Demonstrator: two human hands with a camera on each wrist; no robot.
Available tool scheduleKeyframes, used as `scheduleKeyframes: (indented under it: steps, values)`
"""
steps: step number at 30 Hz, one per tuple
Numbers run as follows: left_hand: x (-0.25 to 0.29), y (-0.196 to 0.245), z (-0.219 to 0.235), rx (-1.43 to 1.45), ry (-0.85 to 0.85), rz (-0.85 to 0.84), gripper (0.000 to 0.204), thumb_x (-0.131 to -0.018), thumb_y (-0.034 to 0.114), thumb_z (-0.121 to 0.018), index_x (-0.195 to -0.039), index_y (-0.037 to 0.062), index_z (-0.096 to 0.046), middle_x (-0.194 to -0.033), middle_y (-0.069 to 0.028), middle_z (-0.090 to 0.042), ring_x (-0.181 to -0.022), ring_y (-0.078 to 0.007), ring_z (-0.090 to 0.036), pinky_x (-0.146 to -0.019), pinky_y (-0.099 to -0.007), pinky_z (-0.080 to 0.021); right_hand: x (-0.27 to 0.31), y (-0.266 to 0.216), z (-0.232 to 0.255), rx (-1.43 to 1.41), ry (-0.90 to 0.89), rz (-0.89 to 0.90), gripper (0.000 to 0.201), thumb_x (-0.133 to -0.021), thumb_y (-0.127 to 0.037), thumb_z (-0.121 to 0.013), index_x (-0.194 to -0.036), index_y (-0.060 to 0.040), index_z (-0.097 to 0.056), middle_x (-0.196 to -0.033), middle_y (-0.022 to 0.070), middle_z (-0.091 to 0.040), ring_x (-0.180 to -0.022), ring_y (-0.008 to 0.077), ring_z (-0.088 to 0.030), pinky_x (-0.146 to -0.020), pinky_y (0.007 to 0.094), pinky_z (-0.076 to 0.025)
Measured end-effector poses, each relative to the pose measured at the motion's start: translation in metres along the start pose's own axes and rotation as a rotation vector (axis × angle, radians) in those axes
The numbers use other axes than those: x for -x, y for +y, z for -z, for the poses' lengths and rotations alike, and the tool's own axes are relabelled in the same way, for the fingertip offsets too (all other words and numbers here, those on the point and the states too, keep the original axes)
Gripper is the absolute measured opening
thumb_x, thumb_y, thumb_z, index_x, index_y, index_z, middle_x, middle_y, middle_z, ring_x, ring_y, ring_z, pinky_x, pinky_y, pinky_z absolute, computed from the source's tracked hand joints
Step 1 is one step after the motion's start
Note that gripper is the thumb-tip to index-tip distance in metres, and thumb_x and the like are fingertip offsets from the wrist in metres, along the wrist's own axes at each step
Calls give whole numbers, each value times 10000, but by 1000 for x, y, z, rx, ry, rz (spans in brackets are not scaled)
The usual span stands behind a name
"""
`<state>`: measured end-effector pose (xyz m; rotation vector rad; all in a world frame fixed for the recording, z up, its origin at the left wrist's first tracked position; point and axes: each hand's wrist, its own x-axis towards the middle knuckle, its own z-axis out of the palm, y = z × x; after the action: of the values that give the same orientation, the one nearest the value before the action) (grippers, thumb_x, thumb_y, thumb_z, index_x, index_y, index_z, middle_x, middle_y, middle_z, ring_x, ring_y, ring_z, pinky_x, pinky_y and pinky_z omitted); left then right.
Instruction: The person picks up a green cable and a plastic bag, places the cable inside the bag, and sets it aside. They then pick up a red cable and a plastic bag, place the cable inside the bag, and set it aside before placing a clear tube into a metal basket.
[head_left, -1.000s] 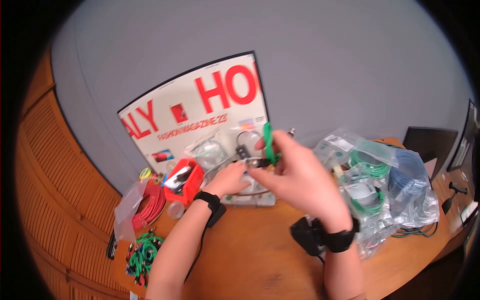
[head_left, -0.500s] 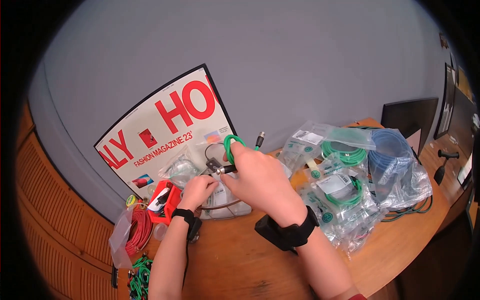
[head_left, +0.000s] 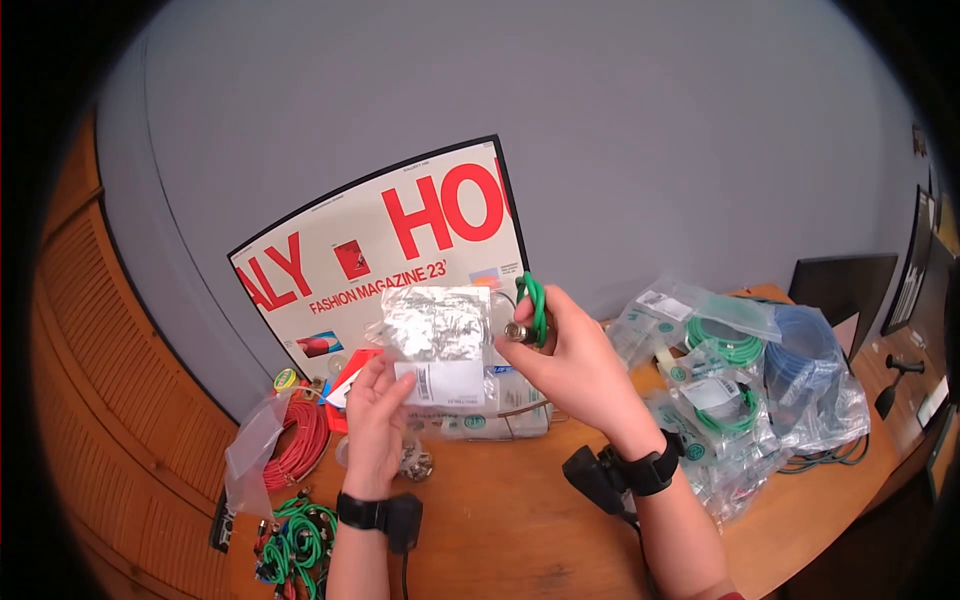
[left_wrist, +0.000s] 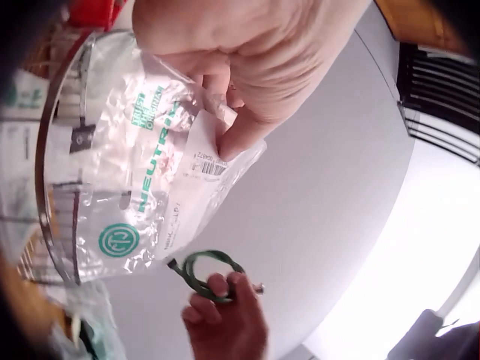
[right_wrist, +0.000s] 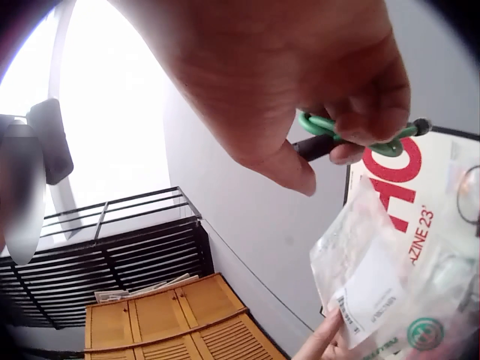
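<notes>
In my left hand (head_left: 375,420) I hold a clear, shiny plastic bag (head_left: 437,325) upright, the thumb pinching it over a white barcode label (head_left: 462,386). Green lettering and a round green logo show on the bag (left_wrist: 142,187) in the left wrist view. My right hand (head_left: 580,375) grips a small coiled green cable (head_left: 530,295) with metal-tipped connectors, close to the right of the bag. Its fingers curl round the coil, hiding part of it. Behind and below the bag stands a wire basket (left_wrist: 45,150) with more clear bags.
A screen (head_left: 350,225) stands against the wall. On the left are a red bin (head_left: 335,412), a red cable coil (head_left: 292,450) and a pile of green cables (head_left: 300,540). Bagged green cables (head_left: 725,410) and a bagged blue cable (head_left: 805,345) lie on the right.
My left hand has come up and back from the basket, bringing the plastic bag out in front of the screen. My right hand keeps its grip on the green cable beside it.
</notes>
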<state>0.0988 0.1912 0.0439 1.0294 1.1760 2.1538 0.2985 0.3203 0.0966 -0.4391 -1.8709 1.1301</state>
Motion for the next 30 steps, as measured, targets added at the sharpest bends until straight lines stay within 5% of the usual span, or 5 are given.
scheduleKeyframes:
  steps: [4,12,19,25,30]
  values:
    - [18,20,-17,93,-42,-21,328,-849,-72,-600,-1150,18,-505,-1173,-97,-606,-1083,-159,-581,-929,-286,-467,-2,8,-7,-173,-24,-37,322,-851,-240,-695,-1015,-20,-527,-791,24,-572,-720,79,-496,-649,245,-429]
    - [16,28,1,25,-25,-98,302,-832,-62,-640,-1112,9,-551,-1117,-77,-614,-1040,-126,-576,-903,-248,-449,6,-19,-19,-316,-231,-146,167,-841,-154,-721,-901,-48,-607,-717,-94,-513,-620,-15,-387,-538,176,-294]
    - [17,26,-5,-12,-38,-18,333,-879,8,-637,-1184,0,-502,-978,-44,-622,-919,-75,-570,-809,-214,-440,11,-18,-31,-333,-110,-169,71,-867,-106,-676,-863,-40,-649,-734,-66,-579,-661,-2,-481,-582,175,-369]
    - [14,25,-2,16,24,14,389,-920,86,-607,-1265,32,-434,-881,-40,-634,-854,-78,-596,-761,-226,-460,9,-17,-28,-379,-104,-125,182,-973,-204,-512,-976,-49,-609,-642,-32,-503,-528,30,-358,-469,197,-253]
    - [12,31,8,220,77,165,307,-952,182,-563,-1227,75,-479,-1045,-8,-603,-956,-89,-579,-811,-309,-478,7,-15,-18,-649,-70,-82,272,-985,-211,-423,-1065,-25,-605,-631,6,-499,-477,48,-296,-463,207,-271]
